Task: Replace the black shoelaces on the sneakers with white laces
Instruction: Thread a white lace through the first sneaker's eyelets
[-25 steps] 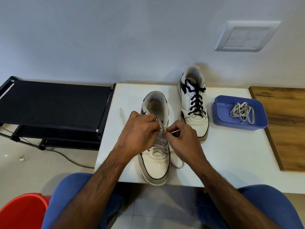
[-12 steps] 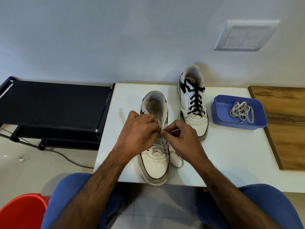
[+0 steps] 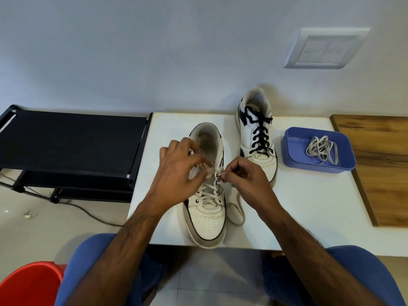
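Observation:
A white sneaker [image 3: 206, 219] lies toe toward me on the white table [image 3: 304, 208], with a white lace [image 3: 208, 192] crossed through its lower eyelets. My right hand [image 3: 245, 175] pinches the lace tip at an eyelet on the shoe's right side. A loose loop of the same lace trails on the table beside the shoe. My left hand [image 3: 178, 171] hovers over the shoe's tongue, fingers blurred and curled; what it holds I cannot tell. The second sneaker [image 3: 257, 133] stands behind, laced in black. A blue tray [image 3: 293, 149] holds another white lace [image 3: 321, 149].
A black rack [image 3: 72, 140] stands left of the table with a cable under it. A wooden board [image 3: 379, 164] lies at the right. A red bucket [image 3: 31, 283] sits at the lower left. My knees are under the table's front edge. A switch plate is on the wall.
My left hand has lifted and spread away from the right hand, moving up over the tongue. My right hand stays at the eyelet with the lace tip.

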### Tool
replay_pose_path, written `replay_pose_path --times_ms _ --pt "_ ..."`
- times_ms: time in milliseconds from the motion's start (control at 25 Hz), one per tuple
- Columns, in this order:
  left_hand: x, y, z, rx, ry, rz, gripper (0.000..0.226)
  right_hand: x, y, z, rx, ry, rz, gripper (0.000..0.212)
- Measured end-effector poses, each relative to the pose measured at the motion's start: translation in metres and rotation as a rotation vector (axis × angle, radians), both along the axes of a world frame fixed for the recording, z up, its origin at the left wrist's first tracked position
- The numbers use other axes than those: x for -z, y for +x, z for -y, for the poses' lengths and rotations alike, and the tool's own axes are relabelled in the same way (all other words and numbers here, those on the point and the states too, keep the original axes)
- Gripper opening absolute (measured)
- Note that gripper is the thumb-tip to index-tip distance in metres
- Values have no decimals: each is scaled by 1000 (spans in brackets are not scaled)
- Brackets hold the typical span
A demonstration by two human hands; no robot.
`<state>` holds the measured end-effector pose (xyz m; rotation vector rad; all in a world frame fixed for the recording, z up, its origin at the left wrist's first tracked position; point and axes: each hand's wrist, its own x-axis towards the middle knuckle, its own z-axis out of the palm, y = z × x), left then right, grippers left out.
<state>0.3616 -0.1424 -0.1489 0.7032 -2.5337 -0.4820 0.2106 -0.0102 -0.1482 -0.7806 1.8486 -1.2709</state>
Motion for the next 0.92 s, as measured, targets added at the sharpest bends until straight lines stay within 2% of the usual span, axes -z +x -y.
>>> replay_pose_path --times_ms 80,280,480,560,680,720,760,800,840,920 --pt "-1 -1 3 -86 143 -68 25 0 -1 0 -2 -47 31 11" --pt "7 2 12 82 253 104 39 -1 -1 3 -31 -128 -30 12" --pt "7 2 14 216 113 205 65 1 -1 6 -38 -128 -55 12" --pt "7 2 17 207 163 184 65 -7 -14 6 82 -258 160 16" --pt "7 4 17 204 227 131 72 -27 -55 -3 363 -682 743 18" --pt "8 4 17 207 241 114 71 -29 -62 -5 420 -716 844 16" --pt "10 4 18 211 261 94 69 -30 -62 -6 452 -653 880 16" --pt "11 3 18 214 285 76 66 -29 -57 -5 450 -514 836 18" --pt "13 3 20 217 308 60 64 -26 -47 -2 385 -334 691 19" --pt "14 3 21 225 337 38 61 -21 -24 4 90 -34 160 24"
